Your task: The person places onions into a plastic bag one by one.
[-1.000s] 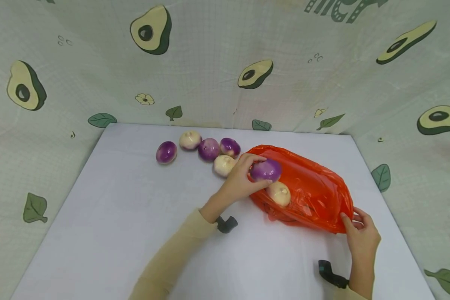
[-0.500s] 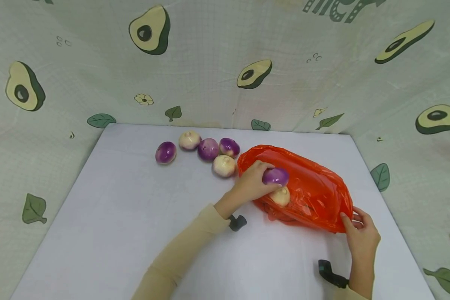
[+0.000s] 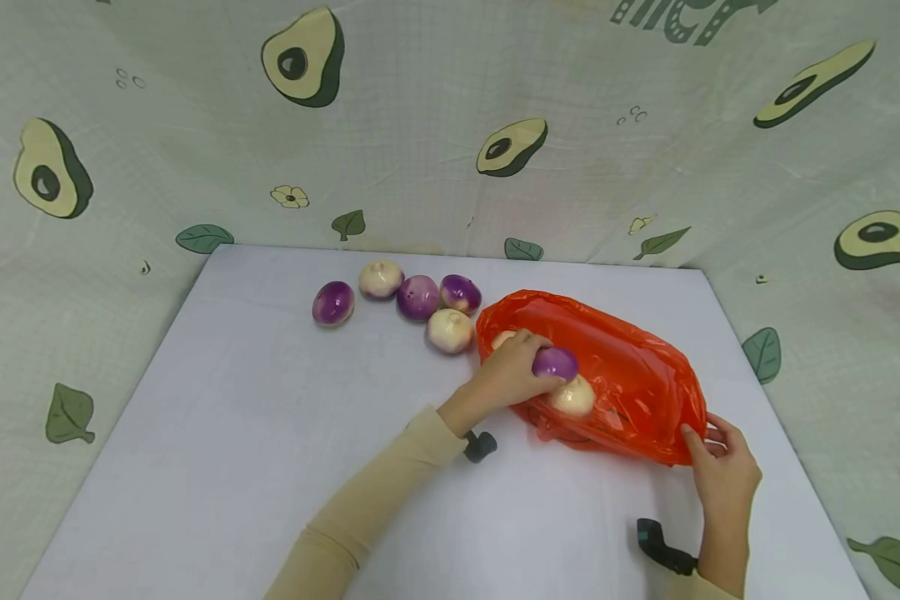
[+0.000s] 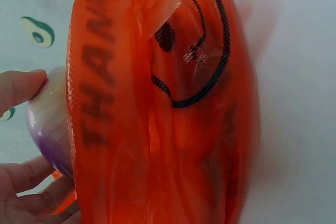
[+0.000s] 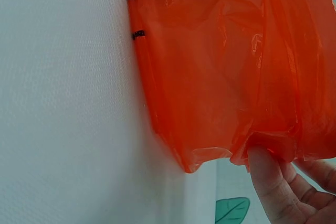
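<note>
A red plastic bag (image 3: 633,358) lies with its mouth spread wide on the right of the table. My left hand (image 3: 508,373) reaches over its near-left rim, gripping a purple onion (image 3: 557,363) between thumb and fingers. Right below that onion, a whitish onion (image 3: 573,398) sits inside the bag. Part of another pale onion (image 3: 502,338) shows behind my left hand. At the bag's right corner my right hand (image 3: 726,471) pinches the rim. In the left wrist view the held onion (image 4: 50,121) is partly hidden by the bag's printed wall (image 4: 105,98).
Left of the bag, several purple and whitish onions lie on the white table (image 3: 270,433), a whitish onion (image 3: 450,331) being closest to the bag. A purple onion (image 3: 333,303) lies apart at the far left. A patterned cloth (image 3: 405,125) hangs behind the table.
My left hand has moved right and slightly nearer, carrying the purple onion further over the bag's mouth. The whitish onion in the bag has shifted right. My right hand stays put.
</note>
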A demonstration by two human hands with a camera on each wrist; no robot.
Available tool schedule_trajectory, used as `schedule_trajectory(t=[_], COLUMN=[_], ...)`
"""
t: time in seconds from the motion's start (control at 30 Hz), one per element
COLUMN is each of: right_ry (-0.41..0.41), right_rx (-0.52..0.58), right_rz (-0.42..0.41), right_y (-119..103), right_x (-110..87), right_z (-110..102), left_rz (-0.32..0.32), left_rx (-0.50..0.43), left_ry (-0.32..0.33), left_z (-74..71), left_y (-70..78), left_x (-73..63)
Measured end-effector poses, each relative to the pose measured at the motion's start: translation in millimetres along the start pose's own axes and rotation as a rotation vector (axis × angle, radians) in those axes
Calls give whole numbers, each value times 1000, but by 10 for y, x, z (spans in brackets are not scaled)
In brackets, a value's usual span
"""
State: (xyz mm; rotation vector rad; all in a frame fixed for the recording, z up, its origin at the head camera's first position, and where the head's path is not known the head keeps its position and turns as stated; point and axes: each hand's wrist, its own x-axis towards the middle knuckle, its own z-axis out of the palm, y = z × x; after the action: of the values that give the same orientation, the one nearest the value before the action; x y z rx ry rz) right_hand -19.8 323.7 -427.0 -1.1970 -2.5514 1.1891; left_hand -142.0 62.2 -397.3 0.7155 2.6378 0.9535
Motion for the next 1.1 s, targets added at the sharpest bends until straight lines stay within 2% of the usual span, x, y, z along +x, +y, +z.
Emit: schedule_trajectory(t=[0.13, 0.27, 0.5, 0.73, 1.1], right_ry=[-7, -11, -7, -14, -15], right_rx=[6, 7, -6, -5, 0], right_rz=[5, 3, -12, 2, 12], right_y=[-6, -5, 7, 3, -2], right_x=[1, 4, 8, -1, -21], right_z=[-6, -8, -15, -16, -19], left_rz=[-8, -12, 10, 14, 9], left_rx=[-1, 31, 111, 222, 259], left_ry=[-56, -77, -82, -162, -148], left_z=[44, 80, 103, 208, 217], left_y=[0, 3, 19, -3, 15], left_x=[5, 23, 70, 58, 54])
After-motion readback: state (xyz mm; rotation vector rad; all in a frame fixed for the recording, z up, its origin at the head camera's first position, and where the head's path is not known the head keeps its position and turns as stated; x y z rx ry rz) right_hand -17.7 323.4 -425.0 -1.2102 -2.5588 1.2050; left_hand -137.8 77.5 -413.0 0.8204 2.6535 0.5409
